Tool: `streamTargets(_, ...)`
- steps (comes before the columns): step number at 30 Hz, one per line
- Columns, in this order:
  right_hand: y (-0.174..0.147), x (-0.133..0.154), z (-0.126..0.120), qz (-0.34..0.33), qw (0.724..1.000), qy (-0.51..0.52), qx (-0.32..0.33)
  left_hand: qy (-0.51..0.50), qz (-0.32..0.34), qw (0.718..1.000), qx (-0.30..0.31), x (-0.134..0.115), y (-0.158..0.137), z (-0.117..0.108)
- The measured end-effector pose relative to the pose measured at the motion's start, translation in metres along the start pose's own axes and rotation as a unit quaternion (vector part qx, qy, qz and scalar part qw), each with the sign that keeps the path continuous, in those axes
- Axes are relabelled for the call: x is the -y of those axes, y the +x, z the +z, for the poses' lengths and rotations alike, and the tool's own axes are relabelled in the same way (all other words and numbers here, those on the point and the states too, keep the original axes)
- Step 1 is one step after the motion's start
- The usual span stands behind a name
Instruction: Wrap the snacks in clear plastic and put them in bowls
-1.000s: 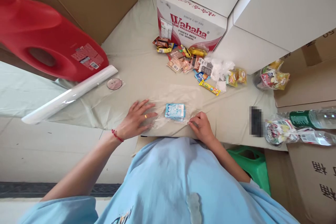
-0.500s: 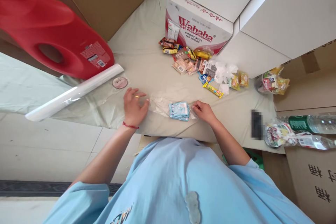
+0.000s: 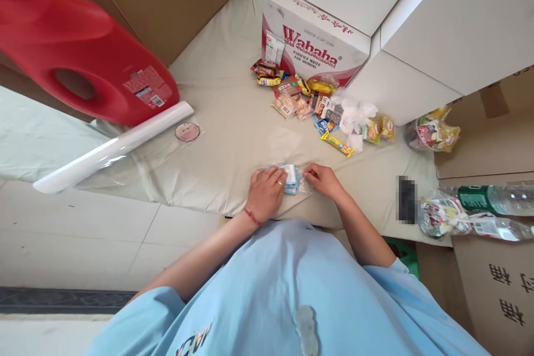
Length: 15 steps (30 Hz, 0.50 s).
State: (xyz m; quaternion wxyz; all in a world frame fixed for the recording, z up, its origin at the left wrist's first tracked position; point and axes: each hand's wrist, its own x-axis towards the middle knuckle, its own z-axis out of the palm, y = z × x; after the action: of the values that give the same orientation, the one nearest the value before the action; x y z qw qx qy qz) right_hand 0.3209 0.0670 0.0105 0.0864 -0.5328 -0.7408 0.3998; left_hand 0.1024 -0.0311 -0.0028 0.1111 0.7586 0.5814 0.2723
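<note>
A small stack of blue-and-white packets (image 3: 291, 177) lies near the front edge of the cloth-covered surface, with clear plastic film (image 3: 306, 187) around it. My left hand (image 3: 267, 192) rests flat on the film and over the left part of the stack, fingers stretched out. That hand hides the packets' left side. At the right of the stack, my right hand (image 3: 324, 179) is closed in a pinch on the film's edge. What kind of packets these are is too small to read.
On the left lie a white roll of film (image 3: 114, 147), a round pinkish disc (image 3: 187, 132) and a big red jug (image 3: 95, 61). Several wrapped snacks (image 3: 306, 94) are heaped before a Wahaha box (image 3: 315, 39). Plastic bottles (image 3: 496, 198) lie at the right.
My left hand has moved right, from beside the loose film onto it and the stack's left part, and the film there is folded over. My right hand has stayed in place.
</note>
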Motion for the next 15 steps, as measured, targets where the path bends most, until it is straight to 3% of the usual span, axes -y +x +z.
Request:
streamTargets(4, -0.015, -0.004, -0.014, 0.026, 0.997, 0.028, 0.066, 0.013, -0.101, 0.994, -0.025, 0.016, 0.012, 0.008)
streamTargets(8, -0.018, 0.001, -0.038, 0.007, 0.993, 0.01, 0.121, 0.022, -0.117, 0.993, -0.024, 0.019, 0.011, 0.007)
streamTargets(11, 0.0, 0.015, -0.052, -0.028, 0.994, -0.104, 0.005, 0.034, -0.123, 0.991, -0.032, 0.016, 0.01, 0.009)
streamTargets(13, 0.022, 0.025, -0.053, -0.044, 0.978, -0.183, -0.087, 0.041, -0.125, 0.99, -0.039, 0.015, 0.01, 0.011)
streamTargets(15, 0.046, 0.032, -0.047, -0.041, 0.965, -0.228, -0.119, 0.047, -0.125, 0.99, -0.043, 0.015, 0.01, 0.011)
